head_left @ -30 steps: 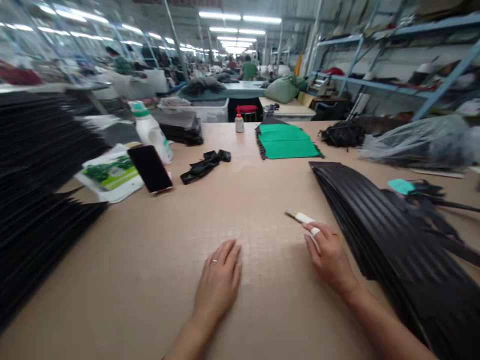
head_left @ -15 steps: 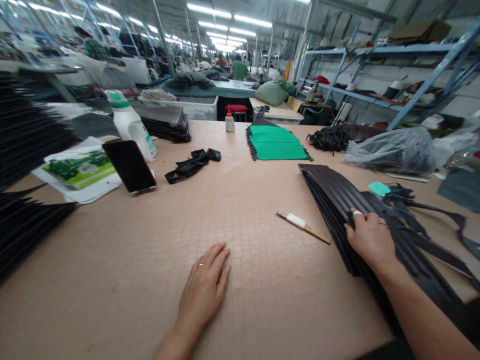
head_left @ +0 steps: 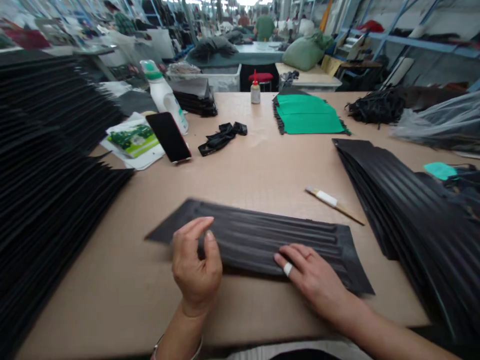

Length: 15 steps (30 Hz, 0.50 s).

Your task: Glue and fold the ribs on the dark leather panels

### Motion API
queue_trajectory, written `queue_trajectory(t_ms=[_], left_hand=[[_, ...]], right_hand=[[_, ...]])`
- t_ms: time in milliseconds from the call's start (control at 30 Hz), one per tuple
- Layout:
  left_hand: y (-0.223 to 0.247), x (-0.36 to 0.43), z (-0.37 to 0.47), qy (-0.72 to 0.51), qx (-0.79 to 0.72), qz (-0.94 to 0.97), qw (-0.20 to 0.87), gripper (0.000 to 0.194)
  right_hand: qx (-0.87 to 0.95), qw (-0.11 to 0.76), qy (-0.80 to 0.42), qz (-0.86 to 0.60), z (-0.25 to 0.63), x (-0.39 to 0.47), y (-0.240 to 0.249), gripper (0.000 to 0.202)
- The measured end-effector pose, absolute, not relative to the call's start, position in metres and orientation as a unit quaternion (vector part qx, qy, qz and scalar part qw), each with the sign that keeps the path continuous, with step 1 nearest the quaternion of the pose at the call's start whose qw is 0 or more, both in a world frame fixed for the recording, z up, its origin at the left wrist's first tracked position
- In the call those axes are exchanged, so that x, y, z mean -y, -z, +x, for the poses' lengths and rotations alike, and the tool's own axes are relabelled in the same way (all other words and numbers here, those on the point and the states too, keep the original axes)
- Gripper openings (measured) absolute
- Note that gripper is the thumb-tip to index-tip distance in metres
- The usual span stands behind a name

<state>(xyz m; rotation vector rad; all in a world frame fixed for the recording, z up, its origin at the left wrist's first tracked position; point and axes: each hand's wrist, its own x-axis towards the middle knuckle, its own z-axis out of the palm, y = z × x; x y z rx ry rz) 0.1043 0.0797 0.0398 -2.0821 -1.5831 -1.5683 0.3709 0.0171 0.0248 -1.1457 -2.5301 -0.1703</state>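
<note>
Positioning ribbed black panel (head_left: 262, 240) flat on bench (head_left: 262, 165), lower centre of frame: left hand (head_left: 197, 270) loosely curled at its near edge, right hand (head_left: 311, 275) spread flat on it; next likely squaring it

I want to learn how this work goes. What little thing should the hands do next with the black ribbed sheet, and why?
Probably reach for the brush. The black ribbed sheet already lies flat on the table, with the left hand at its near edge and the right hand pressing on it. The brush lies just beyond the sheet, nearest the right hand, so that hand could likely pick it up while the left steadies the sheet.
</note>
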Motion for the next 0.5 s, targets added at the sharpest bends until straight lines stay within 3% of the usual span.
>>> queue_trajectory(t_ms=[100,233,500], left_hand=[[-0.036,-0.055,0.095,0.357,0.529,-0.770,-0.018,0.029],[-0.008,-0.029,0.095,0.152,0.521,-0.837,-0.071,0.045],[-0.007,-0.033,0.133,0.172,0.565,-0.806,-0.040,0.038]], right_hand=[[0.918,0.156,-0.030,-0.364,0.368,0.015,0.003,0.040],[0.911,0.158,-0.101,-0.368,0.387,0.020,0.003,0.040],[0.844,0.230,-0.072,-0.479,0.321,-0.043,0.007,0.034]])
